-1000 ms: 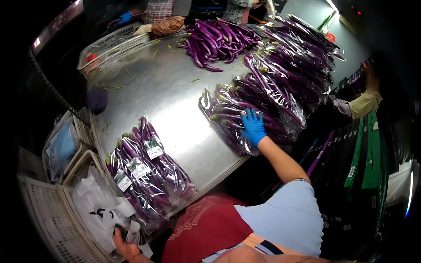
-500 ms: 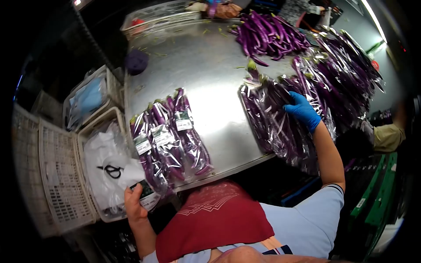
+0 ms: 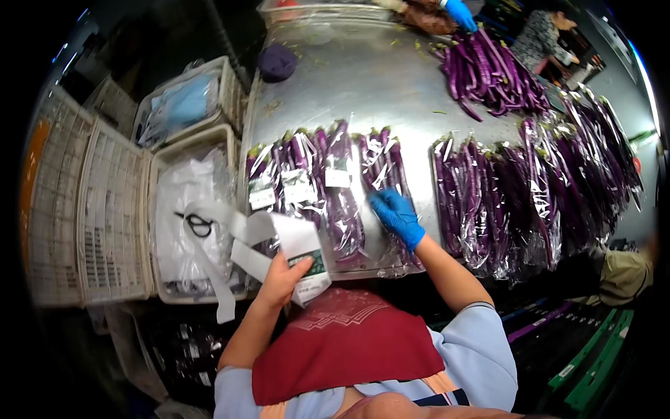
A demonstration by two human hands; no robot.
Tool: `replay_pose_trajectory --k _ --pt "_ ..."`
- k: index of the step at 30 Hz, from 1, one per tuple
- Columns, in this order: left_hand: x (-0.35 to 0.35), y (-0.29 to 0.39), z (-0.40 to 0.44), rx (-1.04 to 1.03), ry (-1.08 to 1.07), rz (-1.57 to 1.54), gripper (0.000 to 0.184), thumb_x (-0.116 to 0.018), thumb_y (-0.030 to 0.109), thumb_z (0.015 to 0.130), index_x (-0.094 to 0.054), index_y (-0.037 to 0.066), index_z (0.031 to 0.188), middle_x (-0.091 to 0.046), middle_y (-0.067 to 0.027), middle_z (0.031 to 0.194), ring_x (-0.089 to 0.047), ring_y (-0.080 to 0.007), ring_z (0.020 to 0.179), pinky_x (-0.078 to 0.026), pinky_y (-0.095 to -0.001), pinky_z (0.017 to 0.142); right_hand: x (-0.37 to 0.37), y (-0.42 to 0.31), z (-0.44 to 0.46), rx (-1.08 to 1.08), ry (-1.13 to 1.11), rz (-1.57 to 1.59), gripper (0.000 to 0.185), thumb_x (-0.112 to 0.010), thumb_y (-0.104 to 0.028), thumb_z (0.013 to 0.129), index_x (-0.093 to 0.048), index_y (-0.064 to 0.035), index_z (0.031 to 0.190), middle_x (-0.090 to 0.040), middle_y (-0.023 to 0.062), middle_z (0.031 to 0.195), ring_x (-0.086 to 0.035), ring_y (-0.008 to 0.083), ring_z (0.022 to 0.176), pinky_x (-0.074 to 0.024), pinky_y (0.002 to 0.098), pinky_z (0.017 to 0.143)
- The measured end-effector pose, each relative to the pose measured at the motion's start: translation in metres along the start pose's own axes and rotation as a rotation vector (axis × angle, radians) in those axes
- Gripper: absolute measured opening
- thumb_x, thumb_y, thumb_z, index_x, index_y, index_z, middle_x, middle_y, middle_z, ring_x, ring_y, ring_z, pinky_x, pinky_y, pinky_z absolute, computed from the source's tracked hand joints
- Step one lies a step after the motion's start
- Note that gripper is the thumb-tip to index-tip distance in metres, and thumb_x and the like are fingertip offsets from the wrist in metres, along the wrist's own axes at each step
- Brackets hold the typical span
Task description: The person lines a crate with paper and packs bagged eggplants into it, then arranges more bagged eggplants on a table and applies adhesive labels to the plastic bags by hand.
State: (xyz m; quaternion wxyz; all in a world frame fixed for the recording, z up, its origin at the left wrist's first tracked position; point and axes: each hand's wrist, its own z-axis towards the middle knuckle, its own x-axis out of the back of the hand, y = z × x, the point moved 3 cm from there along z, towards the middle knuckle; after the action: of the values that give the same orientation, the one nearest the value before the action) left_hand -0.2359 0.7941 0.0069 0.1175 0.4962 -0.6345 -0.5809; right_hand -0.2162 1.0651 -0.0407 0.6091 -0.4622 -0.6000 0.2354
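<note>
My bare left hand [image 3: 283, 281] pinches a strip of printed labels [image 3: 301, 246] at the table's front edge; its white backing trails left over a bin. My right hand [image 3: 396, 215], in a blue glove, rests on a clear bag of eggplants [image 3: 380, 164], fingers bent over it; whether they grip the plastic is hard to tell. To its left lie several bagged eggplants with labels, such as the bag at centre [image 3: 340, 202]. On the bag under my right hand no label shows. A row of bagged eggplants [image 3: 481, 202] lies to the right.
Loose eggplants [image 3: 492, 73] lie at the back of the metal table [image 3: 349, 77], near a co-worker's blue-gloved hand [image 3: 460, 14]. Black scissors [image 3: 198, 224] rest in a white bin [image 3: 157, 279] at left. A purple round object [image 3: 277, 62] sits at the back left. Green crates [image 3: 593, 370] stand at lower right.
My right hand has moved left from the right-hand row, and a bag of eggplants now lies beside the labelled ones. My left hand has brought the label strip up to the table's front edge.
</note>
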Motion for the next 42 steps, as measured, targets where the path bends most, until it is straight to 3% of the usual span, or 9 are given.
replay_pose_trajectory --k 2,7,15,18,21,23,27,37,42 --pt "-0.001 -0.003 0.001 0.051 -0.059 0.035 0.035 -0.054 0.006 0.082 -0.045 -0.001 0.114 -0.053 -0.0067 0.106 -0.051 -0.0149 0.096 -0.041 -0.0281 0.083 -0.045 -0.061 -0.038 -0.411 -0.687 0.907 0.047 -0.046 -0.046 0.085 -0.060 -0.0013 0.089 -0.060 0.0058 0.079 -0.055 0.0161 0.067 -0.0443 0.0267 0.065" --pt "0.008 -0.012 -0.010 0.134 -0.033 -0.081 0.030 -0.052 0.010 0.084 -0.046 -0.002 0.112 -0.056 -0.0067 0.102 -0.054 -0.0135 0.092 -0.044 -0.0268 0.080 -0.076 -0.097 -0.013 -0.274 -0.481 0.909 0.017 -0.063 -0.011 0.075 -0.057 -0.0016 0.088 -0.058 0.0033 0.080 -0.053 0.0099 0.072 -0.0424 0.0229 0.068" --pt "0.037 -0.020 -0.040 0.041 0.120 -0.150 0.029 -0.051 0.002 0.083 -0.048 -0.003 0.111 -0.057 -0.0101 0.104 -0.056 -0.0149 0.091 -0.046 -0.0276 0.081 -0.111 -0.119 0.018 -0.192 -0.423 0.863 0.023 -0.059 -0.016 0.081 -0.051 -0.0018 0.097 -0.056 0.0035 0.085 -0.052 0.0111 0.075 -0.0424 0.0239 0.067" --pt "0.048 -0.016 -0.046 -0.035 0.180 -0.066 0.021 -0.053 0.002 0.082 -0.054 -0.004 0.102 -0.060 -0.0099 0.096 -0.058 -0.0135 0.085 -0.047 -0.0260 0.076 -0.100 -0.136 0.016 0.478 -0.004 0.182 0.030 -0.059 -0.016 0.080 -0.048 0.0019 0.102 -0.054 0.0113 0.093 -0.052 0.0214 0.084 -0.0426 0.0322 0.073" --pt "0.057 -0.015 -0.047 -0.042 0.207 0.051 0.018 -0.057 0.006 0.081 -0.058 -0.006 0.094 -0.062 -0.0093 0.087 -0.059 -0.0125 0.077 -0.049 -0.0247 0.071 -0.098 -0.169 -0.016 0.529 -0.504 0.090 0.017 -0.061 -0.012 0.076 -0.056 -0.0033 0.090 -0.056 0.0084 0.083 -0.055 0.0211 0.074 -0.0447 0.0323 0.064" --pt "0.055 -0.008 -0.047 -0.027 0.170 0.054 0.018 -0.059 0.007 0.080 -0.059 -0.007 0.093 -0.063 -0.0093 0.085 -0.059 -0.0125 0.075 -0.049 -0.0244 0.070 -0.107 -0.176 -0.040 0.799 -0.408 -0.073 0.014 -0.061 -0.012 0.073 -0.058 -0.0082 0.086 -0.057 0.0092 0.078 -0.057 0.0271 0.072 -0.0461 0.0331 0.062" --pt "0.047 0.013 -0.053 -0.060 0.146 0.296 0.010 -0.061 0.008 0.079 -0.060 -0.001 0.078 -0.053 0.0017 0.063 -0.045 -0.0044 0.056 -0.037 -0.0204 0.049 -0.112 -0.169 -0.049 0.768 -0.516 -0.182 0.019 -0.065 -0.009 0.070 -0.060 -0.0066 0.089 -0.060 0.0108 0.087 -0.058 0.0269 0.077 -0.0474 0.0317 0.068" --pt "0.049 0.000 -0.044 -0.086 -0.005 0.547 0.017 -0.057 0.010 0.079 -0.055 -0.004 0.068 -0.046 0.0031 0.056 -0.038 -0.0036 0.052 -0.031 -0.0230 0.045 -0.111 -0.162 -0.055 0.713 -0.579 -0.318 0.016 -0.061 -0.012 0.072 -0.060 -0.0040 0.086 -0.059 0.0114 0.076 -0.059 0.0234 0.066 -0.0472 0.0312 0.061" --pt "0.042 0.015 -0.043 0.037 0.034 0.477 0.017 -0.056 0.012 0.078 -0.058 -0.004 0.075 -0.052 -0.0028 0.057 -0.044 -0.0056 0.054 -0.036 -0.0235 0.049 -0.094 -0.120 -0.033 0.029 -0.547 0.329 0.020 -0.055 -0.014 0.079 -0.059 0.0025 0.090 -0.060 0.0062 0.075 -0.052 0.0088 0.066 -0.0452 0.0250 0.062"
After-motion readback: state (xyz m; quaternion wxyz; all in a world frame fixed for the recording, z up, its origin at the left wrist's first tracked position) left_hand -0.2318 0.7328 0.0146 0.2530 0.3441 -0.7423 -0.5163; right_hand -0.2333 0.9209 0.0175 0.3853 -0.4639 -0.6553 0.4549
